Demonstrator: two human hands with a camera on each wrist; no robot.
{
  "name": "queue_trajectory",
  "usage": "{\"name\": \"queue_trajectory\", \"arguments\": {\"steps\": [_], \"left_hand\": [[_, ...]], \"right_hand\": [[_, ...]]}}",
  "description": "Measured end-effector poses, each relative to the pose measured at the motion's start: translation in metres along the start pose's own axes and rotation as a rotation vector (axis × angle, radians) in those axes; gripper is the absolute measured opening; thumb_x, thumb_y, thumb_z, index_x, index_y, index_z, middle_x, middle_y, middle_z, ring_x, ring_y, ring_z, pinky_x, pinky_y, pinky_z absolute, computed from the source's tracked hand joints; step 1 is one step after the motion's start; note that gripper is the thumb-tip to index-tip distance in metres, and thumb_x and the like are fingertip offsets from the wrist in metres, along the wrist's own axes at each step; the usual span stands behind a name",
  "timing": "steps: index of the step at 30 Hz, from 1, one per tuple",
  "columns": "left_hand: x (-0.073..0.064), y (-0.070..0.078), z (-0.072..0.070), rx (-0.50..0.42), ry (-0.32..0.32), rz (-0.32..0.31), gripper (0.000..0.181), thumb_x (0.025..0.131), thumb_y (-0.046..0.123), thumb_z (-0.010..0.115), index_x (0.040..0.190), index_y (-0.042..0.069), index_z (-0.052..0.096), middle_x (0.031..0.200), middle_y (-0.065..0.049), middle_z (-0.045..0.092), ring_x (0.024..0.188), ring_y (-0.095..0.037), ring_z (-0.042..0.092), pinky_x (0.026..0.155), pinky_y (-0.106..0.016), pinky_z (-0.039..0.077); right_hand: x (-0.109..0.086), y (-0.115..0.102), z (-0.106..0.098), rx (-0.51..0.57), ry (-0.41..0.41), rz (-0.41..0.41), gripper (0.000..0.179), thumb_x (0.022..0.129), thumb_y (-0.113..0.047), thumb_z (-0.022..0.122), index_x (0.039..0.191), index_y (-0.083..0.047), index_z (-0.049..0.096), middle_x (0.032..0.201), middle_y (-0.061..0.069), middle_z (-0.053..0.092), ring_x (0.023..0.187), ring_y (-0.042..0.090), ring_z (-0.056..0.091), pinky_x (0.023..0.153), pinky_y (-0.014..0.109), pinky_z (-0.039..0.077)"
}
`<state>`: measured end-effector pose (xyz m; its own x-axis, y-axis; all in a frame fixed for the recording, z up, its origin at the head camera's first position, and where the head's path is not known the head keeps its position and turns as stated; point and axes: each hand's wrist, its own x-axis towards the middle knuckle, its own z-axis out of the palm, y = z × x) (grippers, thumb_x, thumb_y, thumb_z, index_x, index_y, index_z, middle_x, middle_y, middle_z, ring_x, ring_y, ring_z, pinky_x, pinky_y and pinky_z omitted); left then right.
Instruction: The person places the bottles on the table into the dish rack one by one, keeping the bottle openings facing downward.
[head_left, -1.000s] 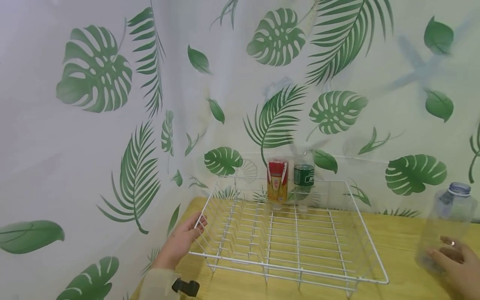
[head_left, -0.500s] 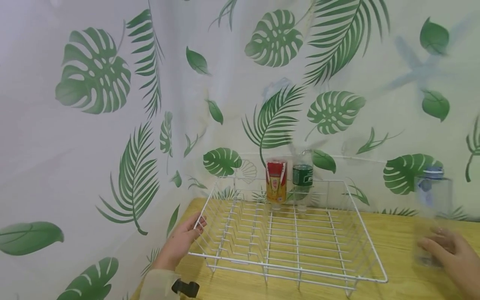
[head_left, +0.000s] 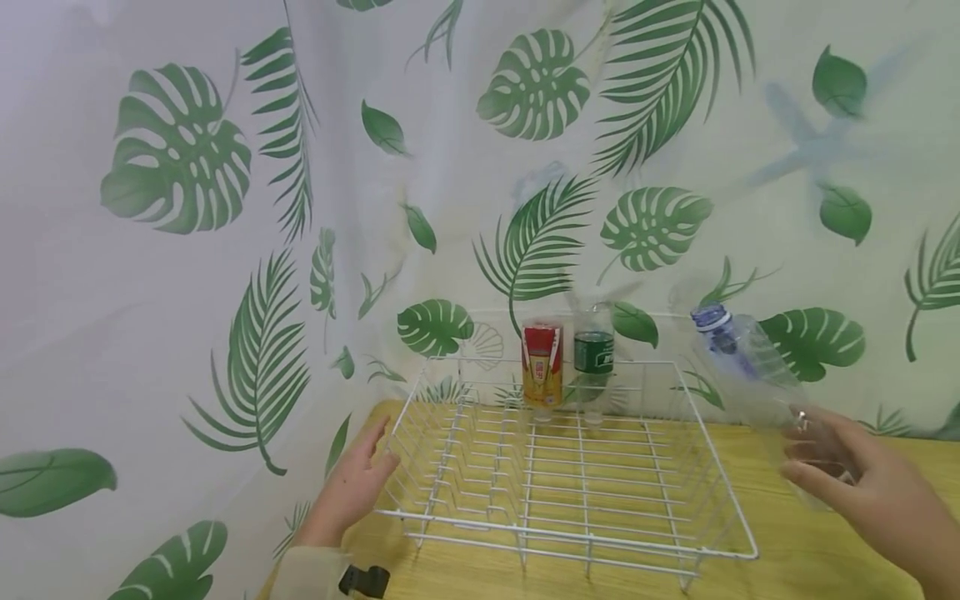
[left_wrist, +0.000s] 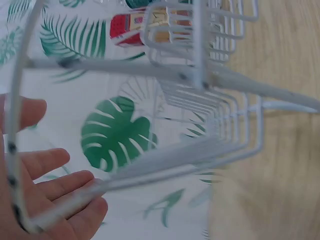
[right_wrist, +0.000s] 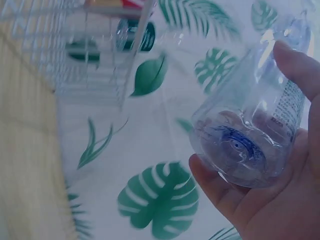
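A clear, label-less-looking plastic bottle [head_left: 750, 375] with a bluish neck is in my right hand [head_left: 862, 475], to the right of a white wire dish rack [head_left: 592, 537]. It leans left in the head view; thumb and fingers curl round its lower part. In the right wrist view the base of the bottle [right_wrist: 235, 150] faces the camera. My left hand [head_left: 348, 487] is beside the rack's left end, thumb apart from the fingers. In the left wrist view its fingers [left_wrist: 75, 187] lie loosely extended behind a rack wire; contact is hard to tell.
A red and yellow container [head_left: 542, 362] and a green-labelled clear bottle [head_left: 594, 354] stand at the rack's back side. The rack rests on a yellowish wooden table [head_left: 795, 542]. Leaf-patterned sheeting [head_left: 450, 208] rises behind and to the left.
My right hand has brought the bottle leftward towards the rack, and the bottle has gone from upright to leaning left. My left hand's fingers have opened away from the rack's left rim.
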<state>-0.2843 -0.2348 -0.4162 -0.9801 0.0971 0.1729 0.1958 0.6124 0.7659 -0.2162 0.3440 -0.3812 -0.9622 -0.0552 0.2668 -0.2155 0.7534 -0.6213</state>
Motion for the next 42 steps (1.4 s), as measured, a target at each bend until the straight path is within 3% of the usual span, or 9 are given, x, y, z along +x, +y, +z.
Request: {"name": "queue_trajectory", "arguments": {"steps": [3, 5, 8, 13, 17, 24, 31, 36, 42], "left_hand": [[-0.004, 0.017, -0.002, 0.094, 0.034, 0.079, 0.068, 0.101, 0.03, 0.059, 0.161, 0.016, 0.029, 0.163, -0.012, 0.029, 0.149, -0.037, 0.025, 0.116, -0.064, 0.022], [-0.008, 0.03, -0.002, 0.142, 0.05, 0.139, 0.07, 0.1, 0.032, 0.062, 0.16, 0.018, 0.03, 0.163, -0.007, 0.03, 0.149, -0.033, 0.026, 0.116, -0.061, 0.023], [-0.016, 0.049, 0.001, 0.223, 0.088, 0.237, 0.074, 0.097, 0.035, 0.068, 0.16, 0.019, 0.031, 0.162, -0.004, 0.031, 0.148, -0.03, 0.029, 0.116, -0.058, 0.028], [-0.032, 0.077, 0.011, 0.32, 0.109, 0.415, 0.082, 0.094, 0.041, 0.071, 0.16, 0.017, 0.03, 0.163, -0.008, 0.031, 0.148, -0.03, 0.03, 0.114, -0.056, 0.032], [-0.043, 0.096, 0.022, 0.365, 0.083, 0.539, 0.086, 0.093, 0.051, 0.069, 0.161, 0.018, 0.029, 0.164, -0.004, 0.029, 0.149, -0.025, 0.028, 0.114, -0.053, 0.034], [-0.059, 0.12, 0.041, 0.433, 0.108, 0.768, 0.093, 0.089, 0.056, 0.072, 0.16, 0.013, 0.03, 0.163, -0.004, 0.032, 0.147, -0.024, 0.033, 0.112, -0.048, 0.039], [-0.069, 0.133, 0.064, 0.486, 0.06, 0.954, 0.092, 0.087, 0.055, 0.074, 0.156, 0.009, 0.037, 0.156, -0.005, 0.041, 0.143, -0.022, 0.04, 0.112, -0.04, 0.04], [-0.075, 0.136, 0.077, 0.56, 0.036, 1.025, 0.084, 0.085, 0.055, 0.076, 0.148, 0.01, 0.046, 0.146, -0.002, 0.053, 0.13, -0.018, 0.054, 0.106, -0.032, 0.046], [-0.081, 0.139, 0.088, 0.622, -0.005, 1.007, 0.084, 0.082, 0.053, 0.08, 0.147, 0.013, 0.046, 0.14, 0.002, 0.058, 0.122, -0.014, 0.06, 0.101, -0.029, 0.049]], "right_hand": [[-0.006, -0.018, 0.002, -0.006, 0.012, -0.05, 0.075, 0.099, -0.032, 0.068, 0.156, -0.003, 0.03, 0.129, 0.03, 0.06, 0.092, -0.002, 0.063, 0.065, 0.024, 0.054], [-0.009, -0.028, 0.004, -0.018, 0.03, -0.083, 0.07, 0.096, -0.03, 0.072, 0.151, -0.005, 0.038, 0.126, 0.025, 0.064, 0.089, -0.008, 0.059, 0.066, 0.022, 0.054], [-0.014, -0.044, 0.007, -0.063, 0.035, -0.114, 0.068, 0.092, -0.033, 0.077, 0.145, -0.005, 0.045, 0.123, 0.02, 0.065, 0.094, 0.008, 0.066, 0.069, 0.024, 0.055], [-0.023, -0.07, 0.015, -0.182, 0.004, -0.134, 0.084, 0.083, -0.052, 0.079, 0.147, -0.007, 0.049, 0.13, 0.019, 0.063, 0.106, 0.043, 0.065, 0.074, 0.053, 0.057], [-0.03, -0.09, 0.024, -0.288, 0.017, -0.184, 0.089, 0.075, -0.067, 0.077, 0.145, -0.018, 0.054, 0.129, 0.014, 0.064, 0.104, 0.04, 0.065, 0.07, 0.06, 0.055], [-0.036, -0.109, 0.041, -0.414, 0.194, -0.549, 0.083, 0.065, -0.053, 0.091, 0.138, -0.026, 0.063, 0.122, -0.005, 0.066, 0.1, 0.022, 0.066, 0.072, 0.047, 0.059], [-0.039, -0.115, 0.058, -0.476, 0.157, -0.697, 0.076, 0.076, -0.069, 0.076, 0.138, -0.027, 0.063, 0.122, -0.012, 0.065, 0.1, 0.017, 0.064, 0.074, 0.04, 0.059], [-0.039, -0.12, 0.07, -0.448, 0.132, -0.8, 0.074, 0.078, -0.065, 0.077, 0.137, -0.023, 0.064, 0.12, -0.009, 0.065, 0.1, 0.016, 0.063, 0.073, 0.039, 0.06], [-0.042, -0.123, 0.078, -0.427, 0.132, -0.816, 0.073, 0.079, -0.062, 0.078, 0.139, -0.024, 0.062, 0.119, -0.01, 0.064, 0.102, 0.016, 0.061, 0.077, 0.042, 0.058]]}}
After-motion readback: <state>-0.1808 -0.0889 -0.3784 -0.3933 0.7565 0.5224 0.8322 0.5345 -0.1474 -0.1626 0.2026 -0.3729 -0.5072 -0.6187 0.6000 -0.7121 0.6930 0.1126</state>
